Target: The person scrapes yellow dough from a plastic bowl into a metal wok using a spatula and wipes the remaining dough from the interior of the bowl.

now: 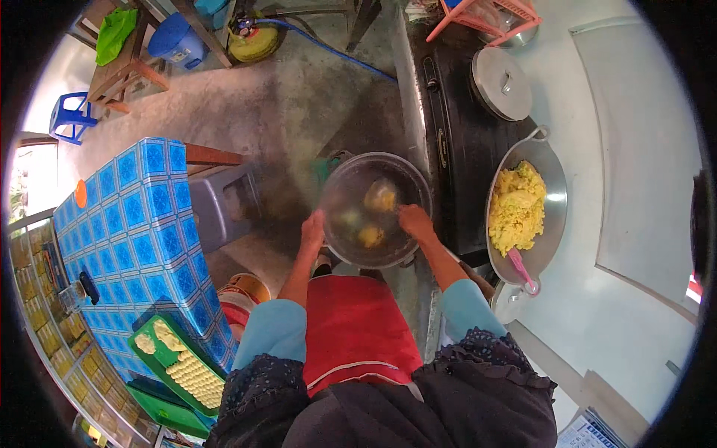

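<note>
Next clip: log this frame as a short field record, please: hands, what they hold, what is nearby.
setting: kitchen with a concrete floor, seen from above
left hand: grips the left rim of the bowl
right hand: grips the right rim of the bowl
bowl: round, metal, carried in front of the body, a few yellowish pieces inside
wok: on the black stove, holds yellow food and a pink spatula
pot lid: on the stove behind the wok
table: blue tiled cloth, to the person's left
green tray: on the table's near edge, rows of pale pieces

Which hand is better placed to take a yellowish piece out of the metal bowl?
Probably the right hand: it reaches over the metal bowl's rim, close to the yellowish pieces. The left hand grips the rim's outer edge.
</note>
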The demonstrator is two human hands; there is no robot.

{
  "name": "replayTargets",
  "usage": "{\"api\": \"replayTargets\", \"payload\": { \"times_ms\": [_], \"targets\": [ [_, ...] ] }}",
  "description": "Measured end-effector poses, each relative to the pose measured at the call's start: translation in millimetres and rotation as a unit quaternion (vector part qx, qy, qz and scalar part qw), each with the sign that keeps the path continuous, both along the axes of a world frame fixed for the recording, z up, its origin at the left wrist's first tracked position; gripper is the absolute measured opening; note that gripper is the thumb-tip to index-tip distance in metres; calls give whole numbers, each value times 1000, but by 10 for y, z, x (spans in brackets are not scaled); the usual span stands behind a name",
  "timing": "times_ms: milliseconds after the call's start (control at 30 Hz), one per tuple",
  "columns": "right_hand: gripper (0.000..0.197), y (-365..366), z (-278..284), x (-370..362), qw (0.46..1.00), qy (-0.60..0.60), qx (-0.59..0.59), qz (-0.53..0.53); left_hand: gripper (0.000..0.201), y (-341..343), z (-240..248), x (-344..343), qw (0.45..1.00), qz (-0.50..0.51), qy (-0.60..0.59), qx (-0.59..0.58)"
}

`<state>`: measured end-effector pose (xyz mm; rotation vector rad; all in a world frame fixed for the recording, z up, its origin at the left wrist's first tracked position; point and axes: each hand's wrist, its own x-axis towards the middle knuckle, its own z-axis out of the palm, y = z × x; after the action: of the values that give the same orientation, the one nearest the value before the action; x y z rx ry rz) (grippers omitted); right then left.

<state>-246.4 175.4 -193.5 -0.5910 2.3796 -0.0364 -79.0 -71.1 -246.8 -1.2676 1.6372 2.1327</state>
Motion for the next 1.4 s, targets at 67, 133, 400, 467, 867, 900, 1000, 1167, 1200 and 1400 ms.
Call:
{"api": "replayTargets", "payload": {
  "times_ms": [67, 133, 400, 467, 867, 900, 1000, 1167, 1200, 1400],
  "targets": [
    [32, -221, 158, 57, 999, -13, -41, -12, 56, -1, -18, 9, 999, -1, -28, 23],
    [29, -544, 344, 186, 998, -17, -52, -42, 55, -10, 7, 16, 998, -37, -7, -45],
    [35, -909, 865, 555, 996, -28, -13, 87, 58, -10, 224, -78, 998, -25, -52, -37],
    [33, -760, 954, 523, 989, -53, -4, 137, 58, -1, 202, -78, 996, -28, -73, -47],
    [25, -454, 705, -39, 994, -46, 54, 77, 59, -45, 35, -11, 996, -32, -74, 46],
    [24, -575, 688, 21, 993, -56, 59, 89, 58, -43, 40, -10, 998, -31, -47, 25],
    [25, -860, 695, 121, 988, -89, 58, 111, 57, -49, 43, -6, 998, -39, -41, 1],
    [26, -833, 839, 63, 976, -98, 3, 196, 57, -36, 25, -26, 999, -30, -27, -15],
    [26, -771, 882, 55, 973, -111, -26, 201, 57, -34, 24, -23, 997, -16, -75, 12],
    [25, -463, 1072, -314, 961, -6, 129, 243, 57, -25, 3, -22, 999, -28, -36, -6]
  ]
}}
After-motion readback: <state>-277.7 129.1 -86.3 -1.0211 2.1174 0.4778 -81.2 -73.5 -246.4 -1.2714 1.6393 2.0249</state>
